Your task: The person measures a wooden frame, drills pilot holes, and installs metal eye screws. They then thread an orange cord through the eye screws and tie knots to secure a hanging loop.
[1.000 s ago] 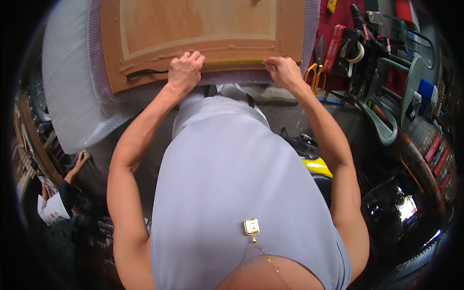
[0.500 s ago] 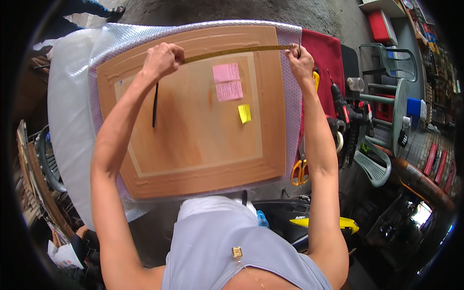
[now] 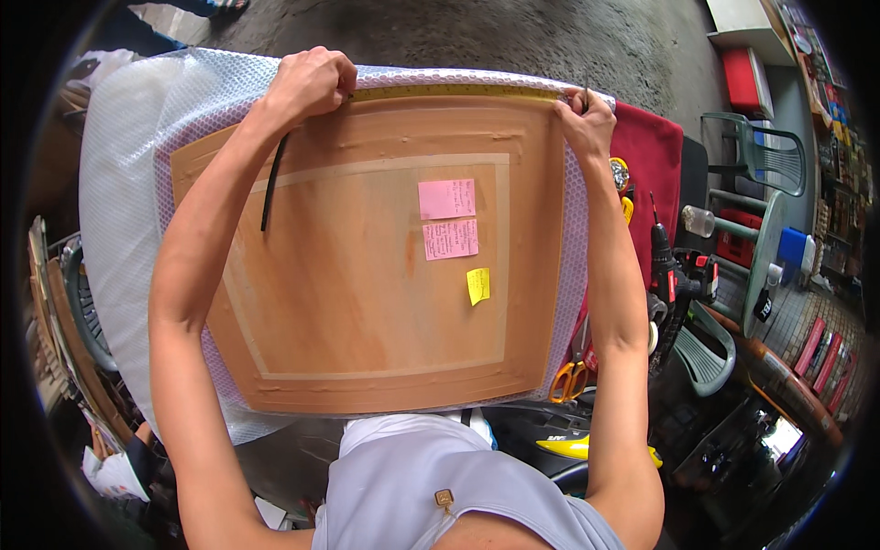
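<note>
A yellow measuring tape (image 3: 458, 91) is stretched level along the far edge of a framed wooden panel (image 3: 367, 302). My left hand (image 3: 314, 82) is closed round the tape's left end, and its fingers hide what lies inside. A thin black strip (image 3: 272, 188) hangs below that wrist, over the panel. At the panel's far right corner, my right hand (image 3: 591, 121) pinches the other end of the tape; a slim dark thing pokes up from its fingers. Two pink notes (image 3: 449, 240) and a yellow note (image 3: 478, 286) are stuck on the panel.
Bubble wrap (image 3: 128, 238) lies under the panel, with red cloth (image 3: 646, 156) at the right. Orange-handled scissors (image 3: 568, 380), a cordless drill (image 3: 665, 261) and a clear cup (image 3: 697, 220) are right of it. Green plastic chairs (image 3: 770, 160) stand beyond. A person's leg (image 3: 147, 32) shows far left.
Both hands have carried the taut tape away from me, from across the panel to its far edge. The black strip has moved along with my left hand. The whole view has shifted.
</note>
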{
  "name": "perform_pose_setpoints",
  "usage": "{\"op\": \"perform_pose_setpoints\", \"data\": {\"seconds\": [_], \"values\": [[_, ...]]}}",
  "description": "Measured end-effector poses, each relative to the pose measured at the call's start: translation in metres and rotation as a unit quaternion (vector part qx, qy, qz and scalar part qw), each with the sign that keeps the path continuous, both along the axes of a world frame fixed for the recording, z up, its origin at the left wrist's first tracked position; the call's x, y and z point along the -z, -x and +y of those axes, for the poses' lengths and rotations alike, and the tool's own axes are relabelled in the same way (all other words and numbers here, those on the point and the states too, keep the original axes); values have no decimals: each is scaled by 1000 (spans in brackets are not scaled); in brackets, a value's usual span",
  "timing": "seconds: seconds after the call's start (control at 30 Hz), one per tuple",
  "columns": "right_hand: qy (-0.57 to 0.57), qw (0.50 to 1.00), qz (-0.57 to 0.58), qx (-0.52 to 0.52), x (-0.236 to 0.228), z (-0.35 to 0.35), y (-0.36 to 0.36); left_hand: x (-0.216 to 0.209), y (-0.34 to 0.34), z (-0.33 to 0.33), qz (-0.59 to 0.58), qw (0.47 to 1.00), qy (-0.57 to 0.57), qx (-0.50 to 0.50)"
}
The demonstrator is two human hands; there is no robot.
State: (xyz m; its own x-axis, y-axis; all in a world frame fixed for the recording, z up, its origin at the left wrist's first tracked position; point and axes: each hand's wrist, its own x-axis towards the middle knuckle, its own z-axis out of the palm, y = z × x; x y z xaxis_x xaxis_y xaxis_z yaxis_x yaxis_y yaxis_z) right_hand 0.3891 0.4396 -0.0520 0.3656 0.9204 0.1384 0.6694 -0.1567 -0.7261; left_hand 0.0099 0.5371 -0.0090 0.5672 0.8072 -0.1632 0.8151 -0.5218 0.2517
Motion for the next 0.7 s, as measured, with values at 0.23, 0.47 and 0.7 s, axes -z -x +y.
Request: {"op": "perform_pose_setpoints", "data": {"seconds": [0.23, 0.47, 0.7], "values": [[9, 999, 48, 12, 7, -3, -1, 2, 2, -2, -5, 1000, 18, -23], [-36, 998, 44, 33, 7, -3, 9, 5, 4, -4, 10, 1000, -1, -16], [38, 976, -213, 19, -22, -7, 23, 3, 5, -10, -11, 999, 0, -37]]}}
